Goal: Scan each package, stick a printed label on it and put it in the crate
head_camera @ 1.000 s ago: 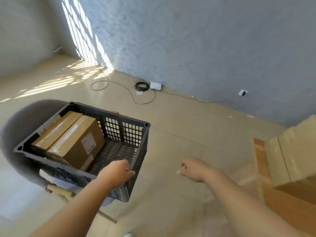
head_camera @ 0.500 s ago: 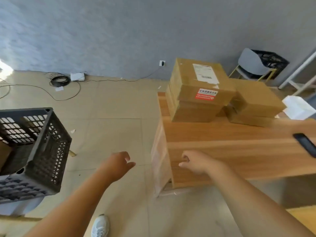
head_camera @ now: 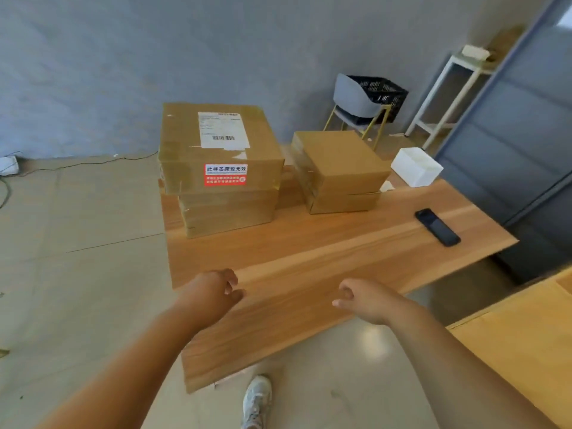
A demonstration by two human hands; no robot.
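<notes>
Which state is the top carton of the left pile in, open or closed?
Closed. The top carton has its flaps flat under clear tape, with a white label on top.

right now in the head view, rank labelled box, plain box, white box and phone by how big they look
1. labelled box
2. plain box
3. white box
4. phone

The phone lies nearer the camera than the white box, so that last gap is unsure in real size.

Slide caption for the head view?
Left hand and right hand, empty, at the wooden table, facing a labelled box stack and a plain box stack.
</notes>
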